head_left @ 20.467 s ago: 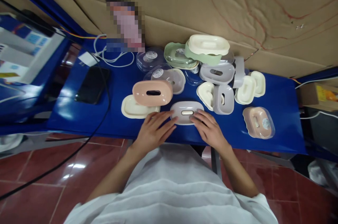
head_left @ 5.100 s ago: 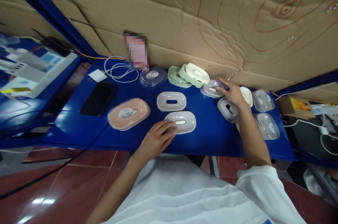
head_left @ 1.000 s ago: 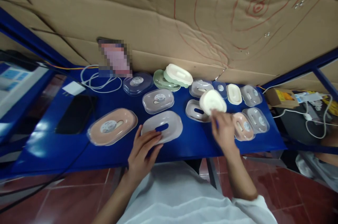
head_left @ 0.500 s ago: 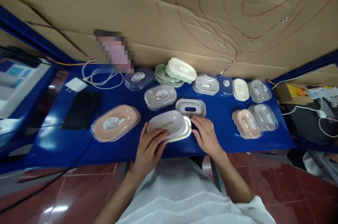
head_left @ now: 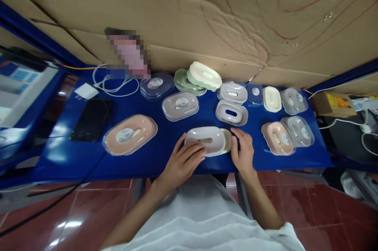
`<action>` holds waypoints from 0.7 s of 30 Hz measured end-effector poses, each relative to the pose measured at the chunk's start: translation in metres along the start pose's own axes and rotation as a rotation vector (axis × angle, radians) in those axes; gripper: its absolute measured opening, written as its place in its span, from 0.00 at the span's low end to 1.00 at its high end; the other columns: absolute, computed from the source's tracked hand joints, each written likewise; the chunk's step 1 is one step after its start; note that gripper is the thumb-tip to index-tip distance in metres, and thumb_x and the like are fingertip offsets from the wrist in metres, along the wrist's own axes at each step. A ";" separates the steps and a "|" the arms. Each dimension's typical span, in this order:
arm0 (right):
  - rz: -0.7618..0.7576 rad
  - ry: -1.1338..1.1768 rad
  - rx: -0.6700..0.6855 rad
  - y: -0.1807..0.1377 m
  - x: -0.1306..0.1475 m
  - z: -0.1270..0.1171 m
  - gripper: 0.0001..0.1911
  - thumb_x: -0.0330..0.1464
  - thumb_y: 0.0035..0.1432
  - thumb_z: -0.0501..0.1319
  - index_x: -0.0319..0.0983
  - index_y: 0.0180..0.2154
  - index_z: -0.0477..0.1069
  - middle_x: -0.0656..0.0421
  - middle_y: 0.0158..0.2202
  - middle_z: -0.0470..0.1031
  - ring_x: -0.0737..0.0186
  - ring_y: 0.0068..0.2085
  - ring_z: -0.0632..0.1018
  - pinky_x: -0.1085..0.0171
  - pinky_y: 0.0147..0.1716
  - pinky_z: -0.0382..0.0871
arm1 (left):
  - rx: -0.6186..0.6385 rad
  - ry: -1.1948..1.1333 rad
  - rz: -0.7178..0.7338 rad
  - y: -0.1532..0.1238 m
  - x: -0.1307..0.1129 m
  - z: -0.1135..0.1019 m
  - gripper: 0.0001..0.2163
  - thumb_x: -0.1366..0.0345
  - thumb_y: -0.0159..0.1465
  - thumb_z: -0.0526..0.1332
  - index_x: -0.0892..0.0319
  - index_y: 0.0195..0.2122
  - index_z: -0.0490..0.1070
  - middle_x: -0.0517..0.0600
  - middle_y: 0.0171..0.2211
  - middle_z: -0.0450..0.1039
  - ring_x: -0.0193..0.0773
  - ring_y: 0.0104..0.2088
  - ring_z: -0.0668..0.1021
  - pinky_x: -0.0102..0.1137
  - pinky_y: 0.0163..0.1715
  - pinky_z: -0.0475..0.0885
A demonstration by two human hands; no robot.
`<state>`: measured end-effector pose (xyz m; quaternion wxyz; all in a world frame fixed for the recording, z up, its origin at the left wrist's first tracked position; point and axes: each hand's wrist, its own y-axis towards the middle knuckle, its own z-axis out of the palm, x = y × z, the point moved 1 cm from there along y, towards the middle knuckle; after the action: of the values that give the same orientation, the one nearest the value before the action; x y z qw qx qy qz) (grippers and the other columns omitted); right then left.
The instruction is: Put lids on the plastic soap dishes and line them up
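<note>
A pale grey-lilac soap dish [head_left: 209, 133] with a slot in its middle lies near the front of the table, partly overlapping a beige piece [head_left: 228, 140] that shows at its right end. My left hand [head_left: 184, 159] grips the left end and front rim of the dish, fingers reaching over its edge. At the right end of the beige piece is my right hand [head_left: 243, 149], its thumb and fingers apart; whether it touches the piece is hard to see. Just behind, a grey slotted tray [head_left: 218, 111] sits on the table.
A peach dish under a clear lid [head_left: 141, 123] lies left, with a black phone-like slab [head_left: 88, 125] beyond it. More lidded dishes line the back, including a cream-and-green stack [head_left: 203, 75]. At right are a peach dish [head_left: 279, 134] and clear-lidded grey dish [head_left: 299, 132].
Both hands have shifted right, along with the soap dish and the piece under it. The grey slotted tray has moved back and right, away from the dish.
</note>
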<state>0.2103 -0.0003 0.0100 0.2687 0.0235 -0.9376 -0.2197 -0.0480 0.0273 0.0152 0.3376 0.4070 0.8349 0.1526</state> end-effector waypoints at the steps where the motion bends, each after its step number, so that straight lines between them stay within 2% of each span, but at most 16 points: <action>1: 0.054 0.045 -0.004 -0.006 0.007 0.001 0.20 0.33 0.76 0.53 0.44 0.64 0.70 0.49 0.56 0.79 0.50 0.56 0.80 0.48 0.56 0.76 | -0.013 -0.008 -0.014 0.002 0.001 0.000 0.11 0.71 0.73 0.63 0.55 0.55 0.76 0.50 0.50 0.84 0.40 0.53 0.83 0.52 0.75 0.60; 4: 0.192 0.154 -0.002 -0.020 0.020 0.003 0.21 0.34 0.77 0.50 0.44 0.67 0.66 0.46 0.59 0.75 0.53 0.52 0.82 0.50 0.52 0.80 | 0.055 0.006 -0.014 0.006 0.001 0.002 0.11 0.70 0.73 0.63 0.53 0.54 0.77 0.50 0.50 0.84 0.40 0.54 0.83 0.52 0.75 0.59; 6: 0.203 0.191 -0.002 -0.024 0.022 0.004 0.23 0.34 0.78 0.50 0.45 0.70 0.62 0.45 0.63 0.71 0.53 0.56 0.81 0.50 0.53 0.81 | 0.117 0.030 0.002 0.007 0.001 0.005 0.10 0.71 0.74 0.62 0.54 0.53 0.77 0.49 0.50 0.83 0.40 0.55 0.82 0.52 0.76 0.57; 8: 0.120 0.173 0.079 -0.023 0.021 0.004 0.25 0.36 0.77 0.52 0.46 0.72 0.60 0.44 0.69 0.66 0.49 0.65 0.75 0.47 0.58 0.78 | 0.167 0.039 0.014 0.007 0.001 0.006 0.09 0.69 0.74 0.62 0.55 0.53 0.77 0.50 0.52 0.83 0.41 0.57 0.81 0.52 0.76 0.55; 10: -0.049 0.106 0.246 -0.021 0.019 0.005 0.28 0.39 0.75 0.58 0.47 0.73 0.60 0.47 0.74 0.61 0.45 0.72 0.67 0.43 0.65 0.73 | 0.215 0.035 0.027 0.004 0.003 0.007 0.10 0.67 0.75 0.62 0.55 0.55 0.76 0.50 0.54 0.81 0.42 0.58 0.80 0.52 0.76 0.56; 13: -0.252 -0.021 0.417 -0.020 0.017 0.009 0.31 0.39 0.73 0.63 0.48 0.73 0.61 0.50 0.76 0.58 0.42 0.75 0.60 0.40 0.69 0.67 | 0.219 0.052 0.032 -0.001 0.007 0.007 0.11 0.70 0.74 0.61 0.55 0.55 0.76 0.53 0.58 0.79 0.44 0.62 0.77 0.52 0.74 0.60; 17: -0.388 -0.072 0.437 -0.005 0.011 0.000 0.31 0.39 0.73 0.63 0.46 0.73 0.61 0.50 0.73 0.65 0.45 0.74 0.64 0.41 0.69 0.66 | 0.174 0.067 -0.011 -0.008 0.012 0.005 0.12 0.71 0.73 0.62 0.54 0.55 0.77 0.57 0.63 0.74 0.48 0.67 0.74 0.55 0.72 0.65; 19: -0.418 -0.059 0.388 0.019 -0.001 -0.013 0.27 0.38 0.75 0.61 0.46 0.71 0.64 0.51 0.70 0.70 0.48 0.71 0.69 0.44 0.68 0.68 | 0.168 0.058 -0.053 -0.012 0.014 0.003 0.13 0.69 0.72 0.63 0.53 0.56 0.76 0.59 0.66 0.70 0.51 0.68 0.72 0.58 0.71 0.66; 21: -0.366 -0.089 0.277 0.058 -0.019 -0.027 0.23 0.35 0.76 0.57 0.45 0.69 0.68 0.51 0.67 0.74 0.51 0.69 0.73 0.46 0.67 0.67 | 0.141 0.041 -0.089 -0.016 0.015 -0.001 0.14 0.69 0.72 0.65 0.53 0.58 0.76 0.61 0.69 0.65 0.54 0.71 0.69 0.60 0.70 0.66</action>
<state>0.2449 0.0439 0.0459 0.1768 0.2198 -0.9499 -0.1346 -0.0641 0.0291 0.0007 0.2974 0.3890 0.8676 0.0863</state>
